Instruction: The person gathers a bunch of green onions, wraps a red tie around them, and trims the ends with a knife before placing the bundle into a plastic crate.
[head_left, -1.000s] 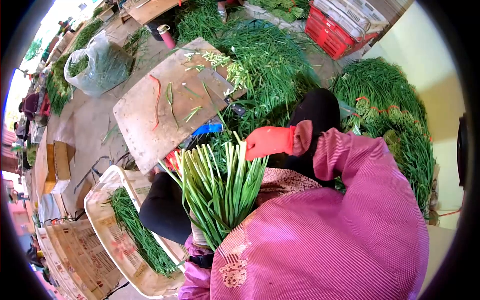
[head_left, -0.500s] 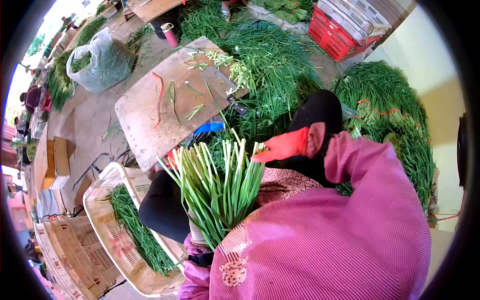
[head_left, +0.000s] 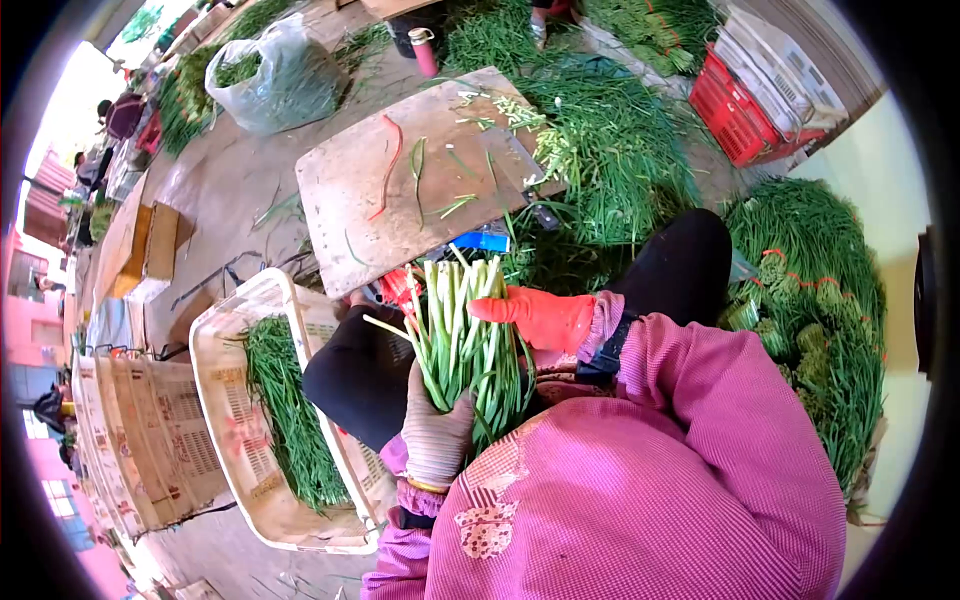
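A bunch of green garlic chives [head_left: 455,335] stands upright before my lap, its pale cut ends up. My left hand [head_left: 438,440], in a greyish knitted glove, is wrapped around the lower part of it. My right hand [head_left: 545,318], in an orange-red glove, grips the right side of the stalks near their tops; its thumb lies across the front and its other fingers are mostly hidden. Just beyond is a worn board [head_left: 340,200] with a red tie [head_left: 388,165], some loose stalks and a knife [head_left: 522,165] at its right edge.
To my left stands a white plastic crate [head_left: 215,400] holding chives [head_left: 295,420]. A large chive heap [head_left: 620,140] lies beyond the board. Tied bundles [head_left: 800,270] are on the right, near a red crate [head_left: 735,105]. A plastic bag [head_left: 280,85] and pink bottle [head_left: 425,55] stand farther off.
My right hand has moved left over the stalks, which are now pressed closer together. My left hand has come into sight around the bunch. The view has shifted so the surroundings appear farther right.
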